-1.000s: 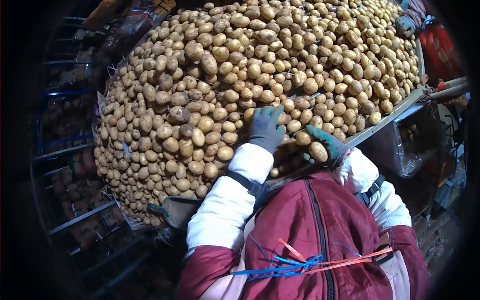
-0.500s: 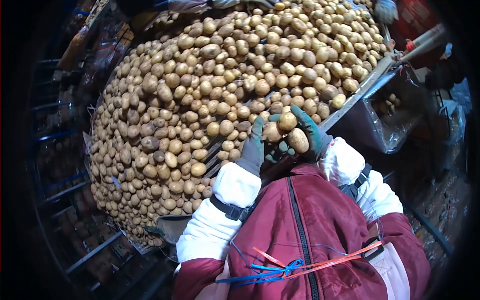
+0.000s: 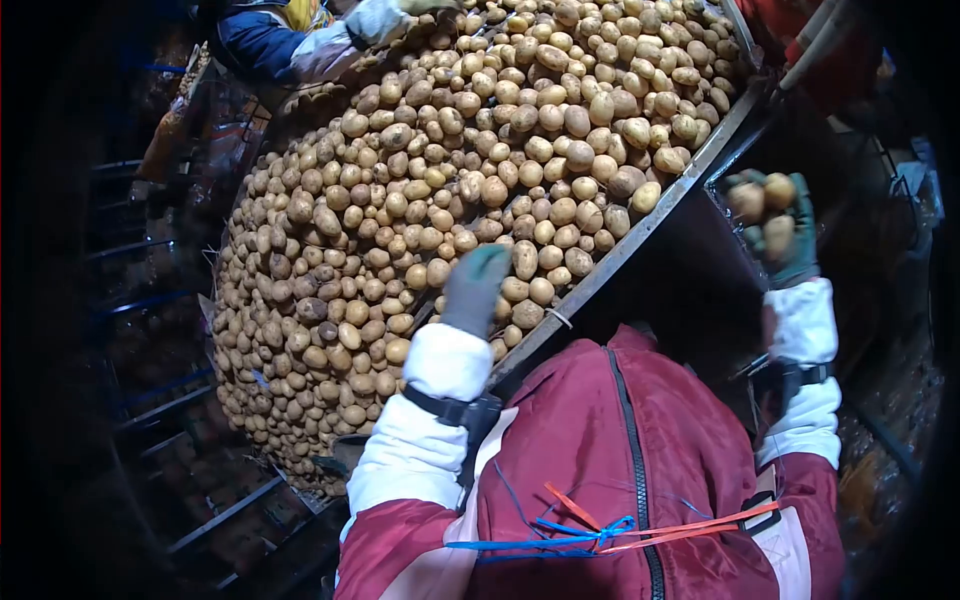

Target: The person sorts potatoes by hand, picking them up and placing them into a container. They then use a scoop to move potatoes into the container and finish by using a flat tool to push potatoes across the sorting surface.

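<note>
My right hand (image 3: 795, 235), in a green and dark glove, is closed around three potatoes (image 3: 779, 191), off the right side of the heap. A shiny plastic edge (image 3: 722, 180) shows beside it, but the dark space below hides most of what is there. On the near side of the potato heap (image 3: 400, 190) is my left hand (image 3: 478, 285), gloved in grey and green. Its fingertips are close to an oblong potato (image 3: 524, 260). Blur and the hand's angle hide whether these fingers hold anything.
A sloping wooden rail (image 3: 655, 215) bounds the heap on the right. Across the heap, another person's sleeve (image 3: 325, 50) and gloved hand (image 3: 428, 6) reach in from the far left. Dark metal bars (image 3: 225, 515) stand at the lower left.
My right hand has swung right, away from the heap and over the rail, carrying the potatoes. My left hand has shifted slightly left. The other person's arm shows more at the far side.
</note>
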Demonstrator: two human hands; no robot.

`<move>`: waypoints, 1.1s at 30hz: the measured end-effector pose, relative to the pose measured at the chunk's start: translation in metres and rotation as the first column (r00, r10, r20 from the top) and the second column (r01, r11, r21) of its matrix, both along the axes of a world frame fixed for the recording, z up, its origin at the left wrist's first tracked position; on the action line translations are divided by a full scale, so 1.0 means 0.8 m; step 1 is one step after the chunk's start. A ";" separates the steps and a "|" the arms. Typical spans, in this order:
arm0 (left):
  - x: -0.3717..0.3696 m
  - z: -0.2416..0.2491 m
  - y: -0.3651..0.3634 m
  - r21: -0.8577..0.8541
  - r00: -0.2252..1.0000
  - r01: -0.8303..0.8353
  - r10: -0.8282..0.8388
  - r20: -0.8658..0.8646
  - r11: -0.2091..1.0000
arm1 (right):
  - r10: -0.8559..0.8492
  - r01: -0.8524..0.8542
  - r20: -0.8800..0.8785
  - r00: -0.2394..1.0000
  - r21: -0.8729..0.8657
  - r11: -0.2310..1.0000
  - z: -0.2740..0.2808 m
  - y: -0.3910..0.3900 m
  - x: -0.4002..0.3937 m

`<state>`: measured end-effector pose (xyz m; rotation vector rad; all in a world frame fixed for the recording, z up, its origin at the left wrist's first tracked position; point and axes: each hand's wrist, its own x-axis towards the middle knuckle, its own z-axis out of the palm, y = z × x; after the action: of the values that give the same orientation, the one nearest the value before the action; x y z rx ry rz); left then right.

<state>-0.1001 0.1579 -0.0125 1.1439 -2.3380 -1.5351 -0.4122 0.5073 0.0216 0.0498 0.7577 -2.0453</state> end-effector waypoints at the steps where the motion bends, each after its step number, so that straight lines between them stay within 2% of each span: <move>1: 0.018 0.010 -0.022 -0.098 0.997 0.006 0.001 0.073 0.995 | 0.105 -0.107 -0.030 0.994 -0.053 0.993 0.007 0.032 -0.029; 2: 0.034 0.017 -0.037 -0.191 0.990 0.015 0.013 0.144 0.981 | 0.211 -0.216 -0.066 0.975 -0.100 0.971 0.004 0.062 -0.056; 3: 0.048 0.013 -0.046 -0.192 0.989 0.012 0.017 0.146 0.981 | 0.077 0.020 -0.281 0.957 0.326 0.945 -0.022 0.093 -0.086; 4: 0.061 0.003 -0.054 -0.255 0.969 0.078 -0.013 0.248 0.964 | 0.050 0.331 -0.515 0.856 0.620 0.711 -0.052 0.130 -0.113; 5: 0.067 -0.002 -0.058 -0.310 0.938 0.147 -0.033 0.345 0.939 | 0.350 0.543 -0.760 0.548 0.641 0.543 -0.085 0.181 -0.138; 6: 0.064 -0.006 -0.058 -0.311 0.941 0.134 -0.023 0.336 0.941 | 0.649 0.750 -0.747 0.146 0.511 0.420 -0.111 0.217 -0.159; 7: 0.060 -0.011 -0.054 -0.418 0.932 0.247 -0.097 0.350 0.874 | 0.123 0.545 -0.720 0.683 0.616 0.569 -0.126 0.227 -0.165; 8: 0.059 -0.017 -0.050 -0.507 0.909 0.359 -0.170 0.380 0.784 | 0.110 0.447 -0.636 0.764 0.645 0.620 -0.098 0.181 -0.140; 10: 0.044 -0.013 -0.049 -0.466 0.893 0.353 -0.144 0.426 0.811 | 0.106 0.244 -0.432 0.896 0.678 0.694 -0.023 0.072 -0.078; 12: 0.026 -0.009 -0.045 -0.461 0.822 0.471 -0.185 0.538 0.752 | 0.133 0.052 -0.251 0.959 0.616 0.786 -0.006 -0.025 -0.024; 13: 0.020 -0.007 -0.041 -0.445 0.811 0.480 -0.189 0.554 0.756 | 0.305 0.125 -0.555 0.774 0.606 0.785 -0.010 -0.066 0.016; 14: 0.013 -0.005 -0.040 -0.429 0.800 0.488 -0.193 0.568 0.760 | 0.437 0.189 -0.768 0.468 0.570 0.800 -0.012 -0.103 0.054; 15: 0.009 -0.007 -0.043 -0.389 0.784 0.511 -0.229 0.577 0.766 | 0.466 0.017 -0.600 0.650 0.625 0.780 0.000 -0.144 0.080; 16: 0.012 -0.016 -0.045 -0.410 0.787 0.515 -0.225 0.574 0.753 | 0.494 -0.163 -0.387 0.779 0.635 0.755 0.010 -0.178 0.103; 18: 0.004 -0.012 -0.050 -0.280 0.690 0.556 -0.247 0.680 0.783 | 0.559 -0.402 -0.106 0.823 0.586 0.703 0.004 -0.222 0.140; 20: 0.009 -0.023 -0.055 -0.349 0.736 0.512 -0.191 0.649 0.785 | 0.690 -0.466 -0.288 0.663 0.562 0.683 -0.013 -0.243 0.176; 21: 0.011 -0.027 -0.058 -0.384 0.830 0.380 -0.127 0.544 0.841 | 0.642 -0.322 -0.705 0.300 0.559 0.764 -0.041 -0.242 0.190; 22: 0.015 -0.030 -0.060 -0.397 0.900 0.244 -0.054 0.433 0.885 | 0.589 -0.328 -0.782 0.203 0.512 0.794 -0.063 -0.241 0.204; 23: 0.018 -0.023 -0.065 -0.343 0.952 0.103 0.007 0.305 0.934 | 0.704 -0.479 -0.444 0.554 0.521 0.706 -0.064 -0.243 0.215; 24: 0.024 -0.024 -0.063 -0.338 0.952 0.099 0.009 0.305 0.936 | 0.683 -0.620 0.026 0.730 0.447 0.645 -0.063 -0.245 0.224; 25: 0.031 -0.023 -0.056 -0.146 0.975 0.016 0.017 0.221 0.989 | 0.684 -0.619 0.025 0.729 0.451 0.643 -0.060 -0.249 0.228; 26: 0.037 -0.023 -0.048 0.059 0.990 -0.049 0.041 0.137 0.997 | 0.647 -0.685 0.225 0.728 0.288 0.669 -0.046 -0.256 0.230; 27: 0.029 0.017 -0.023 -0.106 0.995 0.101 -0.100 0.018 0.989 | 0.608 -0.704 0.420 0.674 0.115 0.701 -0.039 -0.258 0.232; 28: 0.021 0.039 -0.015 0.044 0.970 0.213 -0.217 0.109 0.976 | 0.605 -0.702 0.419 0.677 0.122 0.702 -0.052 -0.259 0.235; 29: 0.021 0.028 -0.020 -0.142 0.974 0.225 -0.227 0.000 0.964 | 0.645 -0.570 -0.310 0.699 0.303 0.764 -0.077 -0.260 0.239; 30: 0.020 0.021 -0.026 -0.323 0.961 0.210 -0.256 -0.107 0.923 | 0.443 -0.364 -0.858 0.261 0.338 0.868 -0.066 -0.269 0.240; 31: 0.017 0.013 -0.042 -0.282 0.985 0.111 -0.144 -0.098 0.953 | 0.735 -0.543 -0.445 0.511 0.496 0.678 -0.047 -0.259 0.239; 32: 0.009 0.010 -0.065 -0.239 0.996 0.012 -0.033 -0.084 0.971 | 0.732 -0.531 -0.444 0.516 0.506 0.680 -0.036 -0.259 0.234; 33: 0.007 -0.017 -0.094 -0.201 0.997 -0.022 0.006 -0.081 0.979 | 0.750 -0.595 -0.234 0.619 0.484 0.642 -0.029 -0.257 0.228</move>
<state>-0.0941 0.0828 -0.0259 1.0295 -2.3620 -1.2775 -0.2301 0.3019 -0.0015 -0.4349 1.1990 -1.1434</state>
